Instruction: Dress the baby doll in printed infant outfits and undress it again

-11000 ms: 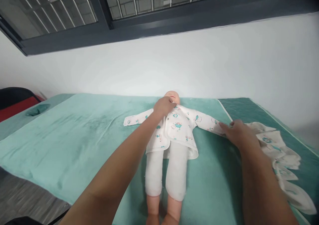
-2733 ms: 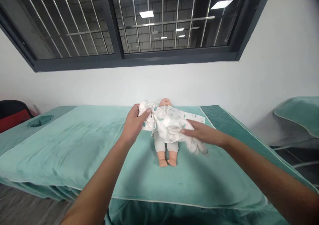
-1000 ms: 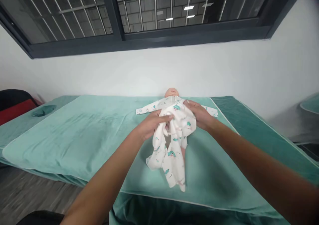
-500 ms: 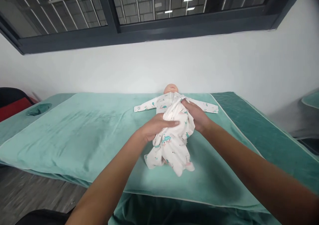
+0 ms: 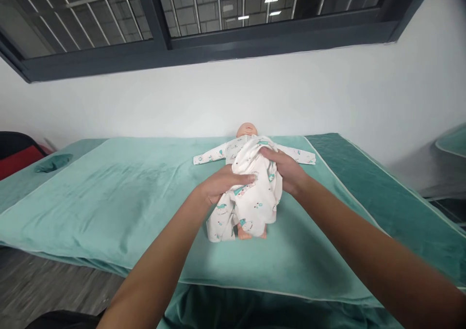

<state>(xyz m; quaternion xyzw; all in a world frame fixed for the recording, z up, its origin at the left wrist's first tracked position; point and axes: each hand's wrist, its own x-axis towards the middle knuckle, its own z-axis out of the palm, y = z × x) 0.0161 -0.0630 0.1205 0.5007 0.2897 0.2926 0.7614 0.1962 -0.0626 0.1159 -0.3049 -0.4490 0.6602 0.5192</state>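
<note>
A baby doll [image 5: 247, 129] lies on its back on the bed, head toward the wall, dressed in a long-sleeved white printed top [image 5: 211, 155] with both sleeves spread out. Above its body I hold a pair of white baby pants [image 5: 257, 205] with a matching green and pink print, gathered in folds. My left hand [image 5: 224, 181] grips the left side, thumb on top. My right hand [image 5: 284, 168] pinches the upper right part. The two legs of the pants hang toward me, and the doll's bare feet [image 5: 244, 234] show under the hem. Its legs are otherwise covered.
A light green sheet [image 5: 102, 193] covers the bed, with a darker green cover [image 5: 386, 203] at the right. Behind stands a white wall [image 5: 204, 101] below a dark-framed barred window [image 5: 225, 45]. A black and red object [image 5: 18, 156] is at the far left.
The pants have shifted up slightly and spread wider in my hands. Their lower ends have risen, so the doll's feet now show. My grip stays about the same.
</note>
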